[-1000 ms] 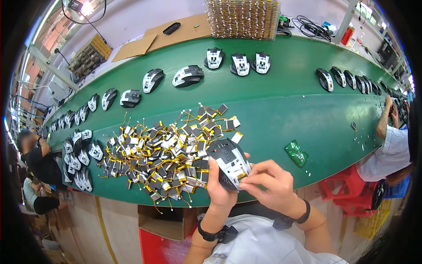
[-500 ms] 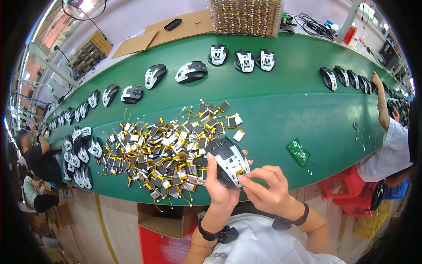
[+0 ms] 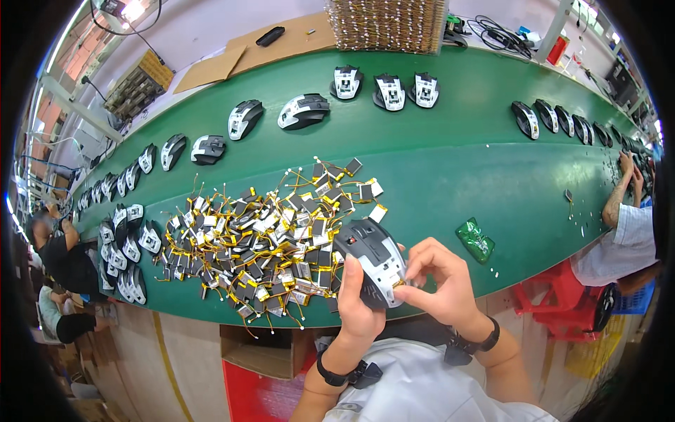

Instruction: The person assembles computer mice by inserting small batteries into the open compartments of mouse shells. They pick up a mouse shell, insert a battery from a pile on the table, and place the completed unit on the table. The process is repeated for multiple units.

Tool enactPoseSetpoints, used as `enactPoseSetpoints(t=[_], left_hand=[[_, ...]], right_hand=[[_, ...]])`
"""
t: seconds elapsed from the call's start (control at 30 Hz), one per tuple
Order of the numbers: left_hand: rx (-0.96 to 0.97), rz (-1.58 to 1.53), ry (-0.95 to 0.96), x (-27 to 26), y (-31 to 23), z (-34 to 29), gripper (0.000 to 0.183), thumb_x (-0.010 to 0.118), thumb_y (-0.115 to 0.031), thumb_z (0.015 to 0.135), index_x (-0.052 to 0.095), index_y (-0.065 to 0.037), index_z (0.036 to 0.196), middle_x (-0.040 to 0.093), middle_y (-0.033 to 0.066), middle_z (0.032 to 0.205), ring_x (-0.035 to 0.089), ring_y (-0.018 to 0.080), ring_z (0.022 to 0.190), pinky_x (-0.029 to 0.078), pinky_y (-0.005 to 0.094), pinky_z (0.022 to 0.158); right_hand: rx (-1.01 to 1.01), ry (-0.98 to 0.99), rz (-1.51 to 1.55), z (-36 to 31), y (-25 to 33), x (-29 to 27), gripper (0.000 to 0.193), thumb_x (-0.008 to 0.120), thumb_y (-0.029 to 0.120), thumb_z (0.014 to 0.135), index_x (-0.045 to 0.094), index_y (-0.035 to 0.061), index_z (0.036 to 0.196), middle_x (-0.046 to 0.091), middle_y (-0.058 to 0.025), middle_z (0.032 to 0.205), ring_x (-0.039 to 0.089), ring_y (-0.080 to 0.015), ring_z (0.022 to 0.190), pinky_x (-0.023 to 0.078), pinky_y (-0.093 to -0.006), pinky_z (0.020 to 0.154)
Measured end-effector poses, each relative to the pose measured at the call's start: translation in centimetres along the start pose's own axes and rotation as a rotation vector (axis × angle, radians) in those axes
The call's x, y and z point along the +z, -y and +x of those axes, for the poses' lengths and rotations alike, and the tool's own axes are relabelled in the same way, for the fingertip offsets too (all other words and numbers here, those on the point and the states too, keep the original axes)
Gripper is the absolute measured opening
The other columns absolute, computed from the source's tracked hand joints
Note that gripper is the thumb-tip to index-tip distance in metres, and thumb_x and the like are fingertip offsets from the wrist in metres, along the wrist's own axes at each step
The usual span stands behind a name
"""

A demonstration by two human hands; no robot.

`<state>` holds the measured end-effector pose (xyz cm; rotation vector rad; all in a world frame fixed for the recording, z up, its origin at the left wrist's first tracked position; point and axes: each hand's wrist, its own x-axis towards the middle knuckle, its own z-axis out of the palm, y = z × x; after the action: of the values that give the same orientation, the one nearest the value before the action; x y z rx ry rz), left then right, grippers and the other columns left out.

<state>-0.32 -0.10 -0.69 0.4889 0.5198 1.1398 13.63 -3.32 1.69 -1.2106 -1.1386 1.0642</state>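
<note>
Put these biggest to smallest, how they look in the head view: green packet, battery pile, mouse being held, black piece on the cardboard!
1. Battery pile
2. Held mouse, perhaps looking bigger because it's near the camera
3. Green packet
4. Black piece

The left forearm (image 3: 325, 387) and right forearm (image 3: 508, 367) extend from the lower edge, converging toward the middle of the view. The left hand (image 3: 361, 309) is cupped in a supporting grip, its thumb (image 3: 350, 278) upright and most other fingers hidden. The right hand (image 3: 446, 285) lies just beside it, fingers (image 3: 430, 251) curled and its own thumb directed leftward.
</note>
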Motion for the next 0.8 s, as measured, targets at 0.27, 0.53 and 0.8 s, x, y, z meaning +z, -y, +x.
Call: enactPoseSetpoints(t=[0.27,0.53,0.8], left_hand=[[-0.003,-0.142,-0.040,0.1,0.2,0.4,0.058,0.034,-0.053,0.101,0.049,-0.005,0.131,0.062,0.0170,0.117,0.064,0.0287,0.099,0.052,0.0412,0.088],[-0.067,-0.106,-0.134,1.0,0.7,0.6,0.054,0.035,-0.052,0.101,0.052,-0.006,0.126,0.064,0.0164,0.109,0.065,0.0264,0.093,0.053,0.0394,0.082],[-0.170,0.279,0.080,-0.1,0.5,1.8,0.057,0.037,-0.042,0.103,0.029,-0.007,0.147,0.049,0.0176,0.137,0.059,0.0276,0.113,0.045,0.0373,0.095]], right_hand=[[-0.596,-0.081,-0.571,-1.4,-1.3,0.9,0.027,0.083,0.013,0.067,0.073,0.0063,0.091,0.060,-0.0068,0.090,0.058,-0.0224,0.074,0.051,-0.0316,0.069],[-0.557,-0.050,-0.647,-1.7,-2.4,0.6,0.034,0.078,0.002,0.063,0.065,0.0076,0.094,0.050,-0.0088,0.096,0.055,-0.0246,0.082,0.050,-0.0347,0.068],[-0.811,-0.086,-0.983,4.4,1.9,-5.5,0.029,0.078,0.004,0.057,0.065,0.0092,0.083,0.059,-0.0082,0.094,0.061,-0.0260,0.081,0.053,-0.0358,0.068]])
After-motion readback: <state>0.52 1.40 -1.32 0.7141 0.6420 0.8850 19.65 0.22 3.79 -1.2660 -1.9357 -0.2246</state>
